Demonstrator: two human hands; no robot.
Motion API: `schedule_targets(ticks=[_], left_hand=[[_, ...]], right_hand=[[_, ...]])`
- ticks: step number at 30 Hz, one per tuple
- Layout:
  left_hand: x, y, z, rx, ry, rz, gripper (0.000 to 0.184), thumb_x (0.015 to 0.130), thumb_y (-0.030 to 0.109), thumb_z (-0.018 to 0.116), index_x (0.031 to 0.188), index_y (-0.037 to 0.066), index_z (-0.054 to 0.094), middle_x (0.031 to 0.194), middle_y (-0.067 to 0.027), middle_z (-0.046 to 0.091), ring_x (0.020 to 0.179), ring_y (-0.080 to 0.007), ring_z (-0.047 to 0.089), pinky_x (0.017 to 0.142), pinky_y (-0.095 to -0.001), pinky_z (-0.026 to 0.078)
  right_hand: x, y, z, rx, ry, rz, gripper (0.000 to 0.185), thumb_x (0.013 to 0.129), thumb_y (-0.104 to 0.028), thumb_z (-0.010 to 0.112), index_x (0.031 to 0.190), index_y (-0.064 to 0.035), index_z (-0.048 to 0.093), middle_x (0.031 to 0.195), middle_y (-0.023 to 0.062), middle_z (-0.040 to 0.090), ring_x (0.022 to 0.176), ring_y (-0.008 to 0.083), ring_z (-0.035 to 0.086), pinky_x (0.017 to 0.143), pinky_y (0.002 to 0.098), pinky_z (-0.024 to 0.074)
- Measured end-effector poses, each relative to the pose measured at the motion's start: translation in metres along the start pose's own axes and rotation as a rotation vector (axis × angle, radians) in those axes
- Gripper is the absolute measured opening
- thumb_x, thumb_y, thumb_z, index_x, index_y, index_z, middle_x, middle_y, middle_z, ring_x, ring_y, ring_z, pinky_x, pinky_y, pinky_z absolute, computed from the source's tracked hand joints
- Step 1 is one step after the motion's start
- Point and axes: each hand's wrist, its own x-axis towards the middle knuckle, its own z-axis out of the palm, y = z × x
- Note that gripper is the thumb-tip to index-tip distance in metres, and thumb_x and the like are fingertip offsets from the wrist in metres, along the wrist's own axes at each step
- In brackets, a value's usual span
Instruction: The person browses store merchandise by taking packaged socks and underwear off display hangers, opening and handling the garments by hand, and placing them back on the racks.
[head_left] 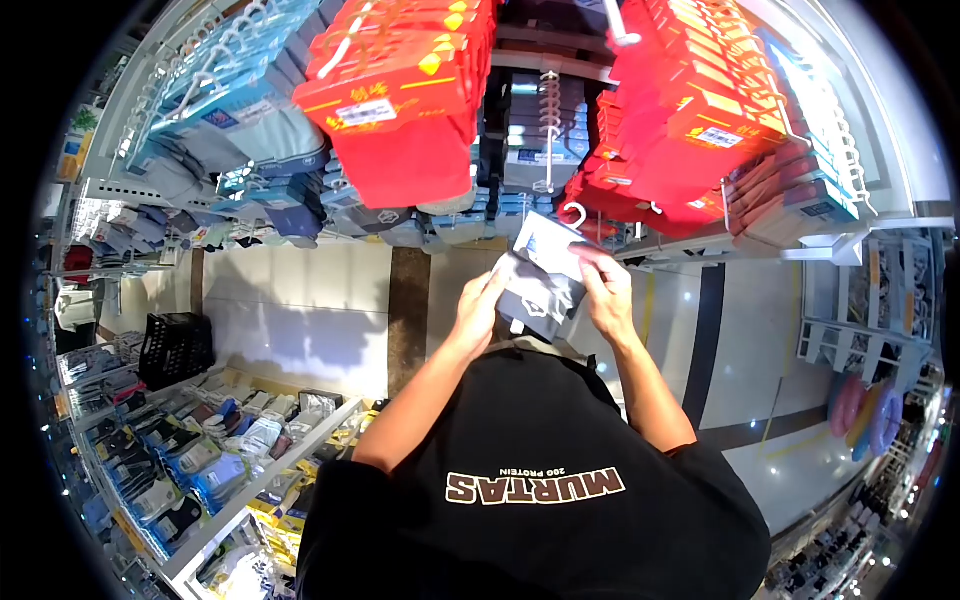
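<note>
A hanging pack of dark folded fabric (543, 306), perhaps socks, is held between both hands in front of my chest. It has a pale card header and a white plastic hook at the top. My left hand (480, 308) grips its left edge, thumb on the front. On the other side, my right hand (607, 290) pinches the upper right of the card. Just beyond the pack, red packs (410, 150) and more red packs (690, 160) hang from the rack in rows. Glare washes out the card's print.
Blue-carded packs (235, 120) hang at the upper left. A display bin (200, 440) of packaged socks stands at the lower left, near a black crate (176, 348) on the floor. Metal shelving (860, 330) and coloured rings (884, 420) are at the right.
</note>
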Motion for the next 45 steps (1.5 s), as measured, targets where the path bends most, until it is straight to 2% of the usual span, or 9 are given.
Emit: schedule_targets(ticks=[3,10,16,21,26,31,35,38,45], left_hand=[[0.002,0.005,-0.014,0.001,-0.017,-0.044,0.034,0.102,0.03,0.048,0.107,-0.001,0.063,0.095,-0.0037,0.066,0.085,-0.0087,0.06,0.078,-0.0232,0.048],[0.018,-0.006,-0.027,0.299,-0.142,0.048,0.039,0.102,0.034,0.044,0.106,-0.001,0.062,0.086,-0.0033,0.064,0.079,-0.0098,0.056,0.073,-0.0281,0.047],[0.007,-0.005,-0.051,0.429,-0.15,0.117,0.045,0.101,0.042,0.046,0.107,-0.001,0.06,0.095,-0.008,0.065,0.086,-0.0147,0.059,0.08,-0.0312,0.048],[0.0,-0.002,-0.057,0.371,-0.144,0.129,0.029,0.099,0.029,0.056,0.106,0.002,0.057,0.098,-0.0072,0.062,0.091,-0.01,0.058,0.079,-0.0274,0.049],[0.005,0.0,-0.066,0.32,-0.095,0.078,0.028,0.093,0.022,0.065,0.106,0.001,0.051,0.097,-0.0088,0.061,0.075,-0.011,0.061,0.066,-0.0257,0.051],[-0.007,0.002,-0.067,0.252,0.0,0.177,0.02,0.095,0.019,0.061,0.107,0.004,0.054,0.092,-0.0053,0.061,0.081,-0.0104,0.061,0.07,-0.0255,0.05],[-0.009,0.008,-0.071,0.265,0.074,0.073,0.02,0.096,0.019,0.06,0.105,0.002,0.056,0.085,-0.0031,0.062,0.076,-0.0094,0.06,0.068,-0.0247,0.051],[-0.004,0.0,-0.076,0.28,0.059,0.13,0.017,0.096,0.016,0.058,0.105,0.001,0.057,0.084,-0.0022,0.063,0.073,-0.0086,0.06,0.066,-0.0244,0.05],[0.002,-0.009,-0.074,0.209,-0.039,0.039,0.015,0.098,0.008,0.052,0.106,-0.002,0.06,0.087,-0.0017,0.065,0.075,-0.0061,0.057,0.067,-0.0227,0.046]], right_hand=[[-0.018,-0.005,0.023,-0.197,-0.147,-0.079,0.019,0.089,-0.004,0.06,0.105,-0.0045,0.07,0.099,0.0074,0.065,0.098,0.0188,0.059,0.086,0.0299,0.045],[-0.045,-0.027,0.076,-0.42,-0.02,-0.106,0.052,0.07,-0.028,0.085,0.114,-0.008,0.066,0.115,0.0163,0.055,0.111,0.0311,0.055,0.094,0.0394,0.0455],[-0.05,-0.011,0.084,-0.308,-0.067,0.014,0.045,0.071,-0.027,0.085,0.108,-0.008,0.07,0.112,0.0156,0.057,0.107,0.0311,0.057,0.092,0.039,0.0456],[-0.044,0.006,0.096,-0.302,-0.011,-0.035,0.027,0.083,-0.021,0.074,0.105,-0.0057,0.07,0.11,0.0159,0.058,0.095,0.0275,0.061,0.078,0.0359,0.0501],[-0.024,-0.007,0.091,-0.114,-0.076,0.119,0.022,0.089,-0.02,0.069,0.093,0.002,0.068,0.079,0.0014,0.059,0.074,0.0065,0.051,0.064,0.0249,0.0438],[-0.02,-0.004,0.103,0.027,-0.165,0.252,0.019,0.084,-0.017,0.074,0.093,-0.0002,0.071,0.081,0.0079,0.066,0.076,0.0109,0.058,0.072,0.0285,0.0493],[-0.02,0.01,0.112,-0.328,-0.134,-0.034,0.023,0.083,-0.019,0.076,0.095,0.0001,0.071,0.089,0.0087,0.064,0.083,0.0124,0.056,0.077,0.0293,0.0478],[-0.015,0.012,0.108,-0.147,-0.18,0.23,0.024,0.086,-0.022,0.073,0.094,0.0005,0.07,0.085,0.0068,0.063,0.079,0.0119,0.055,0.073,0.0287,0.0471],[-0.012,0.005,0.098,0.11,-0.028,0.361,0.026,0.093,-0.024,0.063,0.085,0.0011,0.064,0.076,-0.0048,0.054,0.071,0.0049,0.043,0.064,0.0228,0.0355]])
